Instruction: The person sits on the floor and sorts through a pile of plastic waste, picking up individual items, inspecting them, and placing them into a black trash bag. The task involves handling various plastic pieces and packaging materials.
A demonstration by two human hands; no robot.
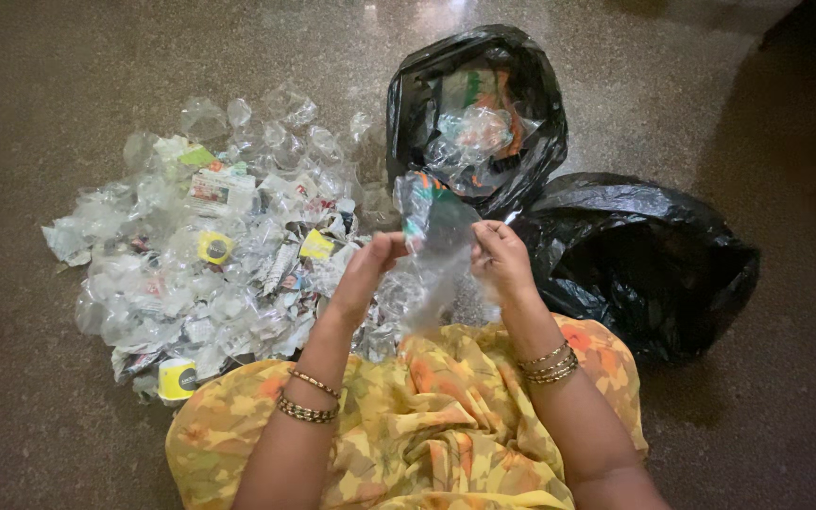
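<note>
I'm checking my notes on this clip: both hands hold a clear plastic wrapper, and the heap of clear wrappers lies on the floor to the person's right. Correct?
Not quite. In the head view the heap of clear wrappers lies to the person's left. The left hand and right hand do hold a clear plastic wrapper.

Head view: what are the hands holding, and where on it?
Both the left hand and the right hand pinch a clear plastic wrapper by its opposite side edges.
</note>
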